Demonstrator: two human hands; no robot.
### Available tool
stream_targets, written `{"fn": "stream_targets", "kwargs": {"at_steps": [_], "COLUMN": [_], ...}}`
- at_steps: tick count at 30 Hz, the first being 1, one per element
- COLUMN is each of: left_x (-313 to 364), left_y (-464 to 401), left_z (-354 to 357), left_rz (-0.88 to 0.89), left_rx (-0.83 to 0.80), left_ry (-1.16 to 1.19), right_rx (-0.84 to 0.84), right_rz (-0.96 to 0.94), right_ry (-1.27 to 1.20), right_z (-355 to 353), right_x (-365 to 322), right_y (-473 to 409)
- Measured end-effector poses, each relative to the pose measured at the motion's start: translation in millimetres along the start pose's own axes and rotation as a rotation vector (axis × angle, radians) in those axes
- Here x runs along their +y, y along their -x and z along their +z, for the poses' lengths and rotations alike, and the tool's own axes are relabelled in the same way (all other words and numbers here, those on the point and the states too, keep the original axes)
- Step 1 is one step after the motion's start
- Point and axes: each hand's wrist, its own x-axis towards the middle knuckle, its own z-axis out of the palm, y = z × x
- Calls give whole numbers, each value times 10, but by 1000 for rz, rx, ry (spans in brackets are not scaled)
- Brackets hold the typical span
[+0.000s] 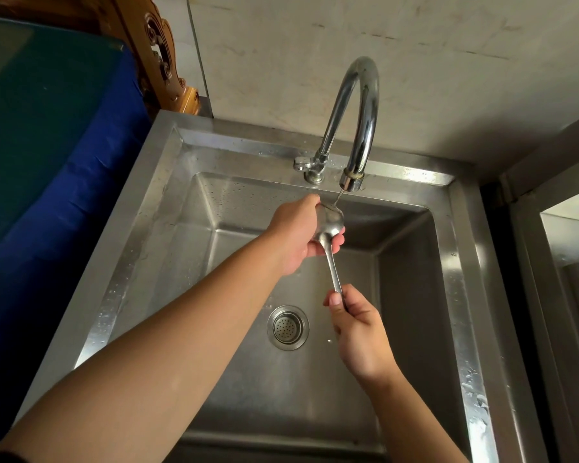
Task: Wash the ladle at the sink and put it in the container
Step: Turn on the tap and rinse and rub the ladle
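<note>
A steel ladle (331, 228) is held over the steel sink (141, 262), its bowl just under the spout of the curved tap (355, 128). A thin stream of water runs from the spout into the bowl. My left hand (298, 235) cups the bowl from the left, fingers wrapped beneath it. My right hand (358, 332) pinches the lower end of the handle, thumb on top. No container is in view.
The round drain strainer (288, 327) sits in the basin floor below my hands. The tap lever (301, 163) is on the back rim. A blue and green cloth (47, 145) lies to the left, a carved wooden piece (161, 55) behind it, a steel shelf (555, 245) at right.
</note>
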Motion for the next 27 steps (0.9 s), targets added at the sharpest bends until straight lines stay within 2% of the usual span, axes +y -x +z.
{"fn": "stream_targets", "kwargs": {"at_steps": [7,10,13,15,21,27], "left_x": [-101,-131,-157,-151,-116,-3], "left_y": [20,17,8,6,-51,-88], "left_z": [-123,-150,-177,-187,-207,-64], "left_rz": [-20,34,175,231,308,255], "left_rx": [-363,-444,-492,-469,-264,-47], "left_ry": [308,288,194,151,78,-49], "right_rx": [-31,-16,-14,-7,15,13], "right_rz": [101,111,108,91,34,45], "right_ry": [-203,-206,-198,-152,-17,14], "right_z": [-106,-124,-120,-100,-4,55], "right_x": [-48,-35,-24,-31,-54,-87], "right_y": [-69,-119,-152,-171,-241,-273]}}
